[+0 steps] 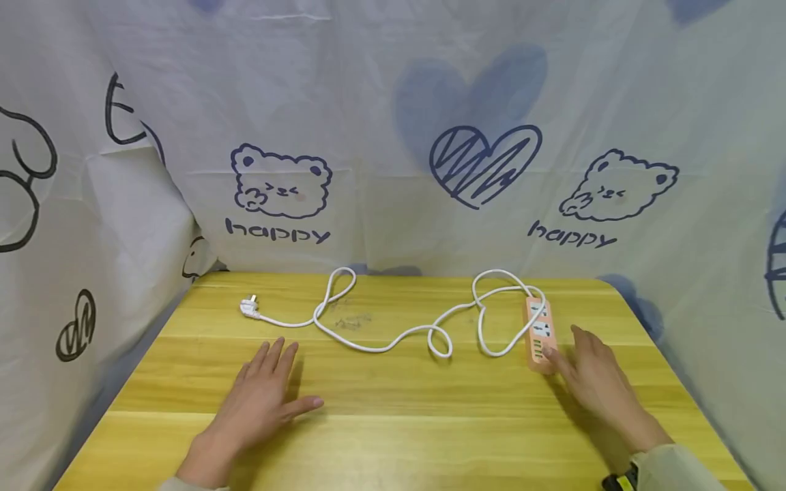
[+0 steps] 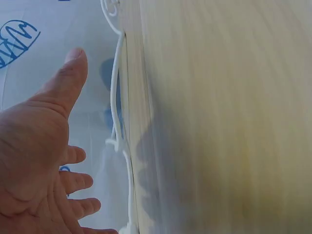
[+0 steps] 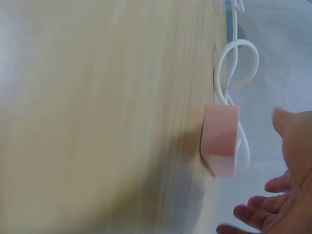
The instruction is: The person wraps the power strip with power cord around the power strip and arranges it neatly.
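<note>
A pink power strip point(image 1: 540, 354) with white sockets lies at the table's right side; its pink end point(image 3: 220, 136) faces the right wrist view. Its white cord point(image 1: 368, 350) runs leftward in loops, one loop lying over the strip, to a white plug point(image 1: 248, 307) at the back left. My left hand point(image 1: 254, 402), fingers spread, hovers over the wood in front of the plug, holding nothing. My right hand point(image 1: 598, 382) is beside the strip's near right end, fingers extended and thumb over its edge; in the right wrist view the hand point(image 3: 292, 190) stands apart from the strip.
The yellow wood-grain table point(image 1: 393, 443) stretches beneath both hands. A white cloth point(image 1: 381, 136) printed with bears, hearts and lettering hangs behind the table and along its sides. A dark watch point(image 1: 621, 479) is at the right wrist, by a light sleeve.
</note>
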Tool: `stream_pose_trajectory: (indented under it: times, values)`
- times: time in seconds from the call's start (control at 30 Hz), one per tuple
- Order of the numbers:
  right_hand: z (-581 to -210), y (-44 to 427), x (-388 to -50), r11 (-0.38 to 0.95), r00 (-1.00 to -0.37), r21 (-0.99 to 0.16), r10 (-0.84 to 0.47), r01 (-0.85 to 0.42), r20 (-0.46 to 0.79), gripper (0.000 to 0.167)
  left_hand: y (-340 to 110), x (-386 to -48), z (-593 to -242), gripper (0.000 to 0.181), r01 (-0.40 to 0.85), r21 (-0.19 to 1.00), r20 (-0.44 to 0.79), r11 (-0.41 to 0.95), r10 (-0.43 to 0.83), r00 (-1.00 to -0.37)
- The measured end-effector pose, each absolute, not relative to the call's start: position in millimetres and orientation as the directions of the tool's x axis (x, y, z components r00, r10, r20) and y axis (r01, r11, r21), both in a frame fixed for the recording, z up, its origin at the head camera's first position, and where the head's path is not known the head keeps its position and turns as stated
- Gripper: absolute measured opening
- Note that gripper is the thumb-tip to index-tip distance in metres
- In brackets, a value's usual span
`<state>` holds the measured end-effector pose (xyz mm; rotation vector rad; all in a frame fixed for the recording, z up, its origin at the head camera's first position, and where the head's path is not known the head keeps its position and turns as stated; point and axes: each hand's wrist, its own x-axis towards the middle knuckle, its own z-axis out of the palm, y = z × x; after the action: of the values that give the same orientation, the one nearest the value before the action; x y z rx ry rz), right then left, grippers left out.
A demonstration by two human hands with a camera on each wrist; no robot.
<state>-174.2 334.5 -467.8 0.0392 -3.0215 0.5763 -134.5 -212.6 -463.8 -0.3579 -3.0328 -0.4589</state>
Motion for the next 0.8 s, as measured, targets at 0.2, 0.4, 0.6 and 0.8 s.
stream_pose_trajectory:
  times: [0.2,0.4,0.6,0.8]
  values:
    - [-464.5,328.9,-207.0,0.881,-0.998,-0.469,0.051,0.067,-0.046,0.08,-182.3,-147.2,-464.0,0.096,0.311,0.362,0.147,0.879,0.276,-0.95]
    - [-462.9,326.6,-229.6,0.833,-0.981,-0.524,0.102,0.175,-0.166,0.074,-144.4,-164.6,-460.3,0.089,0.354,0.448,0.149,0.821,0.322,-0.935]
    - [-462.8,325.8,-236.9,0.782,-0.96,-0.571,0.123,0.25,-0.252,0.059,-111.9,-176.5,-462.1,0.082,0.351,0.519,0.113,0.779,0.345,-0.932]
    - [-464.9,314.7,-241.9,0.713,-0.946,-0.643,0.094,0.28,-0.309,0.045,-82.7,-183.9,-461.9,0.074,0.374,0.547,0.075,0.749,0.401,-0.913]
